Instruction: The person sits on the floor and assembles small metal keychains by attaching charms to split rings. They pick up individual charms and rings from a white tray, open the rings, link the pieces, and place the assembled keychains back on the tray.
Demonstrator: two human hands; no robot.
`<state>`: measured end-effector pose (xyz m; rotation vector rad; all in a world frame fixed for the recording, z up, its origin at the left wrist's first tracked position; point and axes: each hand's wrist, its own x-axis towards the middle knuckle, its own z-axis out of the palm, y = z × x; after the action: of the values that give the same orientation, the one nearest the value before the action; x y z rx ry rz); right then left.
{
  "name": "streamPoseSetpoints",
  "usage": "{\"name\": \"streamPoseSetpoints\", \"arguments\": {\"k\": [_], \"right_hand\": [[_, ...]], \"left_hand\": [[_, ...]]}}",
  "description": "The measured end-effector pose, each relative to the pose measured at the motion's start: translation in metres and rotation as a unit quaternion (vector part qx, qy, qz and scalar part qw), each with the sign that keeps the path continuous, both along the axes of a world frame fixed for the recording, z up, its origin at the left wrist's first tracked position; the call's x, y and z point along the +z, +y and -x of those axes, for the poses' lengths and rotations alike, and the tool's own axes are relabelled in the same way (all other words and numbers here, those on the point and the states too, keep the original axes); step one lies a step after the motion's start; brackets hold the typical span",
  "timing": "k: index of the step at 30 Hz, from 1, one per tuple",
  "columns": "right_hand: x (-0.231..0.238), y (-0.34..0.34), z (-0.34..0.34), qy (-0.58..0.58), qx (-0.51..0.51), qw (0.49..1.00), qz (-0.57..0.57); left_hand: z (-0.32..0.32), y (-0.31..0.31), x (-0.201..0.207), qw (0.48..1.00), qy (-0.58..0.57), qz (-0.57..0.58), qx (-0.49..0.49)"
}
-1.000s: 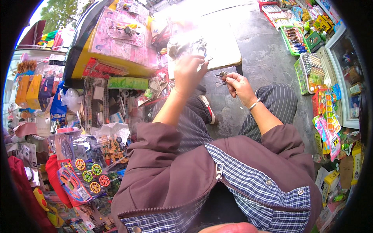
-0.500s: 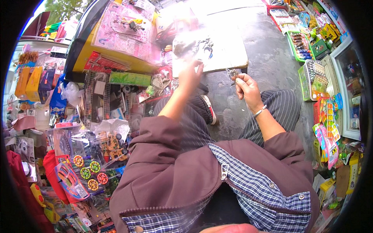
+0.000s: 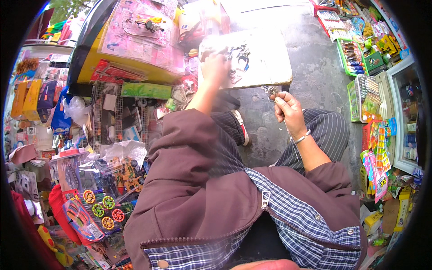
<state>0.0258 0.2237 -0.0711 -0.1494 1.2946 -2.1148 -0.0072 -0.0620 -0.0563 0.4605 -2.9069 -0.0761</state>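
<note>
My left hand [image 3: 215,68] reaches over a white board [image 3: 272,54] in front of me, at a small dark heap near the board's left side. Glare and blur hide what its fingers do. Beside it lie small dark and blue pieces [image 3: 240,59], too washed out to name. Just off the board's near right corner, my right hand [image 3: 290,110] is closed, pinching a small silvery-grey tangle [image 3: 271,91] that looks like wire or thread. Thin pale strands trail from it down past the bracelet [image 3: 302,137] on my wrist.
Left of the board stands a yellow-sided stand [image 3: 90,65] bearing pink packages. Packaged toys [image 3: 103,207] and wire racks crowd my left. At right are a green-rimmed basket of pens [image 3: 353,58] and a glass-fronted cabinet [image 3: 409,112]. My shoe [image 3: 240,126] rests on grey floor.
My left hand has moved up and slightly left, farther over the board toward the dark heap. My right hand keeps its pinch on the tangle, a little lower in the view.
</note>
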Motion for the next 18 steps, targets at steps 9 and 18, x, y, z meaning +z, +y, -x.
{"name": "streamPoseSetpoints", "arguments": {"k": [9,18], "right_hand": [[-0.002,-0.007,-0.001,-0.010,0.034,0.999,-0.019],[-0.008,-0.006,0.000,0.016,0.060,0.998,-0.030]], "left_hand": [[-0.010,-0.003,0.023,0.811,0.141,-0.566,0.052],[-0.041,0.053,0.054,0.689,0.112,-0.715,0.024]]}}
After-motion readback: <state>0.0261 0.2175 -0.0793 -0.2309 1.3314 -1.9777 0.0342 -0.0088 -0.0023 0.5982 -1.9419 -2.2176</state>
